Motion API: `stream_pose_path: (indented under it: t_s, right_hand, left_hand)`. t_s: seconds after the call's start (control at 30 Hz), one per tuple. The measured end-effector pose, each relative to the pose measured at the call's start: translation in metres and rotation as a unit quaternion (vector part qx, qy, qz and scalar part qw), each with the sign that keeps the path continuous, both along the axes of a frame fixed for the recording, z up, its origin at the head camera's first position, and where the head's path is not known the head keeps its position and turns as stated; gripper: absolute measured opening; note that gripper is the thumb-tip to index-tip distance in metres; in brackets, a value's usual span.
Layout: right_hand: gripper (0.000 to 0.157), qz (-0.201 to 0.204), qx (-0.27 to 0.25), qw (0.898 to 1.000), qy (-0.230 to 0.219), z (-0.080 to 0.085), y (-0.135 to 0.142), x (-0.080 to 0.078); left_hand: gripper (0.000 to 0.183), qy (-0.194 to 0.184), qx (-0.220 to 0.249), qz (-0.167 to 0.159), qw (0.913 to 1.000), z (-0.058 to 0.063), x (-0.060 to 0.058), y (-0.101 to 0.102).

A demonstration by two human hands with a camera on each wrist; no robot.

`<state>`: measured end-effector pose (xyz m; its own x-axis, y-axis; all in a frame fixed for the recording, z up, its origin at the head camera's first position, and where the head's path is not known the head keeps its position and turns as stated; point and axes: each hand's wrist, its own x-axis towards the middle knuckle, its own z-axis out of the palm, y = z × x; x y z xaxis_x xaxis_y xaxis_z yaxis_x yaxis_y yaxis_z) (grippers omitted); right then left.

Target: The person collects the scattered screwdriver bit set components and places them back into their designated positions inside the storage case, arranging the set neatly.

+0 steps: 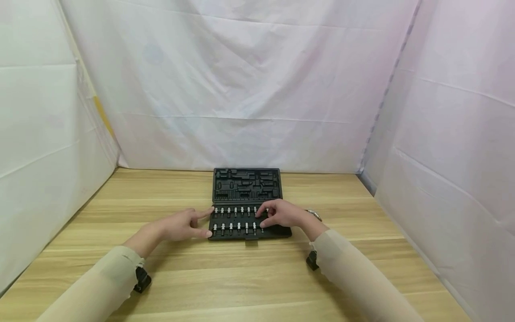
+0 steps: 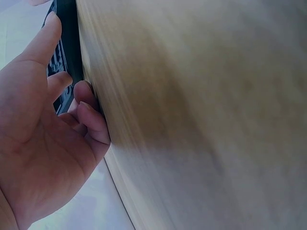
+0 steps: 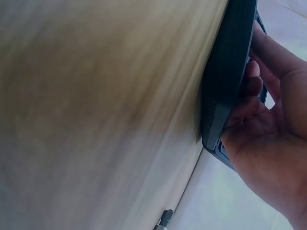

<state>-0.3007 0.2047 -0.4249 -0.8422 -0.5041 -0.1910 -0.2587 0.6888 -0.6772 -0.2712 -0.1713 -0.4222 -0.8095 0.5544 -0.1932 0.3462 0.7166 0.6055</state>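
Note:
An open black tool case (image 1: pixel 212 200) lies on the wooden table, its tray holding two rows of silver bit sockets (image 1: pixel 239 227). My left hand (image 1: pixel 182 225) is at the tray's left side, index fingertip by the back corner and thumb at the front corner. In the left wrist view, the other fingers of the left hand (image 2: pixel 48 129) fold in beside the case. Over the tray's right part is my right hand (image 1: pixel 282 213), thumb and index finger apart. Its thumb covers most of a front-row bit socket (image 1: pixel 262 231). The right wrist view hides its fingertips behind the case wall (image 3: pixel 228 72).
A silver and black tool (image 1: pixel 314 214) lies on the table just beyond my right wrist. The moulded lid (image 1: pixel 246 184) stands raised behind the tray. White cloth (image 1: pixel 241 89) hangs behind the table and along both sides.

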Motion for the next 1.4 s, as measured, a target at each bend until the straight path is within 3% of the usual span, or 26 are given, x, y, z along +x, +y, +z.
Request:
stream_pose_path:
  t_s: [0.87,1.03,1.4]
  right_hand:
    - [0.026,0.006,-0.017,1.000,-0.012,0.000,0.011,0.000]
    - [0.029,-0.008,-0.045,0.999,0.005,0.000,0.026,-0.002]
    - [0.036,-0.079,-0.067,0.994,0.044,0.018,0.080,-0.003]
  left_hand:
    - [0.093,-0.005,0.000,0.005,1.0000,0.000,-0.002,0.000]
    - [0.092,-0.005,-0.003,0.004,1.0000,0.000,-0.002,0.000]
    - [0.092,-0.015,-0.002,-0.003,0.9999,0.002,-0.005,0.001]
